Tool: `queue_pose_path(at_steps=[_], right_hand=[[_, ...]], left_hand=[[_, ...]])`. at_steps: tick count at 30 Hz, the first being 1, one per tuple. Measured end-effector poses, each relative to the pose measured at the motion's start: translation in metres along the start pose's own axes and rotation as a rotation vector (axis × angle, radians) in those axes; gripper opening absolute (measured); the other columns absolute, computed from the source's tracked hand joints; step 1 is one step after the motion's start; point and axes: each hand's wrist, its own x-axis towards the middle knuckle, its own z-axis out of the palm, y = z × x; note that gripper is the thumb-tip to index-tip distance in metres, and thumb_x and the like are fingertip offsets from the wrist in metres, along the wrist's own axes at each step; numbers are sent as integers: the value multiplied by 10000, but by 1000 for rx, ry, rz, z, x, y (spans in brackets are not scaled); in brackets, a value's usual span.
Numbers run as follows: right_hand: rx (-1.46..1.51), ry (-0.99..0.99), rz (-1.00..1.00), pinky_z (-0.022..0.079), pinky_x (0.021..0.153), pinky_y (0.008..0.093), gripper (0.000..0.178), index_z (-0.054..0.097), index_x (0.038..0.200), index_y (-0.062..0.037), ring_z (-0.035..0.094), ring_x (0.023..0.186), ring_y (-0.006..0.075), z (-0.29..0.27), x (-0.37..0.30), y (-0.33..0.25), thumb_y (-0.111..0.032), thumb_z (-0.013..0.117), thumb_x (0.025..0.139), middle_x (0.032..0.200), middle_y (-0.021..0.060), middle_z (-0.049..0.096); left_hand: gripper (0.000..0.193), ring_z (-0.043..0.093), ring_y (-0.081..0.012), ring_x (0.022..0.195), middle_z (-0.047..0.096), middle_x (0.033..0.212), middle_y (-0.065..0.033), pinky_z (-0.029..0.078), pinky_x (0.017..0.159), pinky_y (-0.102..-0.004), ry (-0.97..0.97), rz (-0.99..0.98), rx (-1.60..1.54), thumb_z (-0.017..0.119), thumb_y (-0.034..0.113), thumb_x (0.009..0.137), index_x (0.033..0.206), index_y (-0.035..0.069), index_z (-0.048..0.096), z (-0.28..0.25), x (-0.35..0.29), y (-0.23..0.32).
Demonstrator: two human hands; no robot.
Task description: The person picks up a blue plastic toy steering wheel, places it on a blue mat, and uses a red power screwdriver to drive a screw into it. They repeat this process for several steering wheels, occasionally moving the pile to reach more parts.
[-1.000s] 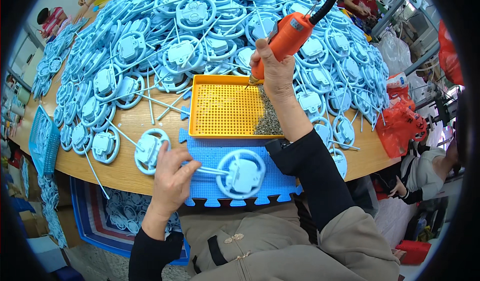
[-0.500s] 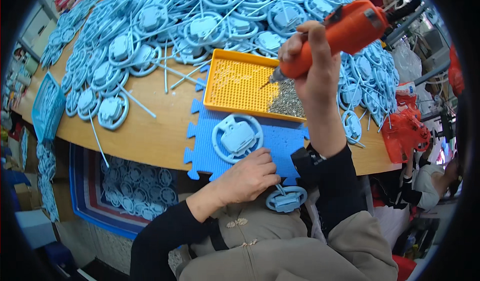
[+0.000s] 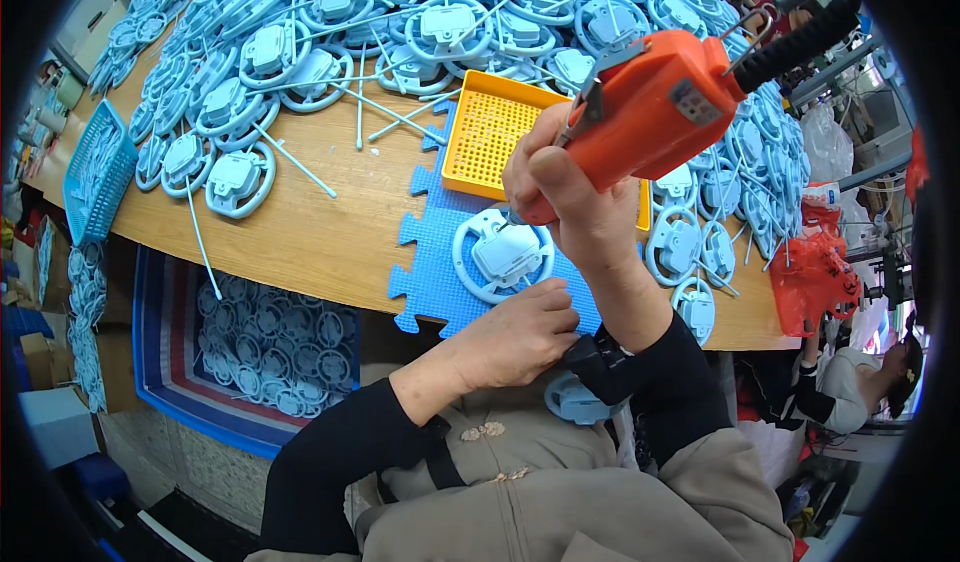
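An orange-red electric screwdriver (image 3: 645, 112) is gripped in my right hand (image 3: 580, 187), its tip pointing down at the upper part of a light-blue toy steering wheel (image 3: 505, 252). That wheel lies on a blue foam mat (image 3: 430, 287). At the wheel's near rim is my left hand (image 3: 515, 337), fingers curled closed; whatever they hold is hidden beneath them. A second light-blue wheel-shaped part (image 3: 578, 400) is by my lap, partly covered by my right wristband. Behind my right hand stands a yellow tray (image 3: 490, 132) with a perforated floor; its right part is hidden.
A large heap of light-blue wheels with thin rods (image 3: 440, 27) covers the table's (image 3: 300, 242) far side. At left stands a blue basket (image 3: 100, 177); below it, a lined bin (image 3: 165, 362) holds more wheels. A red plastic bag (image 3: 815, 282) and another person (image 3: 850, 387) are at right.
My right hand has brought the screwdriver from over the tray's screws down and nearer, to the wheel on the mat. My left hand stays near that wheel's rim. The whole view has shifted slightly.
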Motion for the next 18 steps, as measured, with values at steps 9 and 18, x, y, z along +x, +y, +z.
queue_pose_path(at_steps=[9,18], right_hand=[[52,-68,144,401,454,246,226,495,905,-65,512,503,119,7,18,0,-175,691,880,618,29,525],[299,113,32,452,530,314,279,499,1001,-111,529,573,161,-12,-13,-13,-269,698,887,686,48,528]], left_hand=[[206,513,-345,1044,545,940,-128,407,991,-427,-139,-116,-12,670,54,626,817,5,611,-12,-1,1],[143,552,-297,812,555,829,-108,461,699,-381,-14,-164,219,664,129,746,869,68,625,-32,-39,73]])
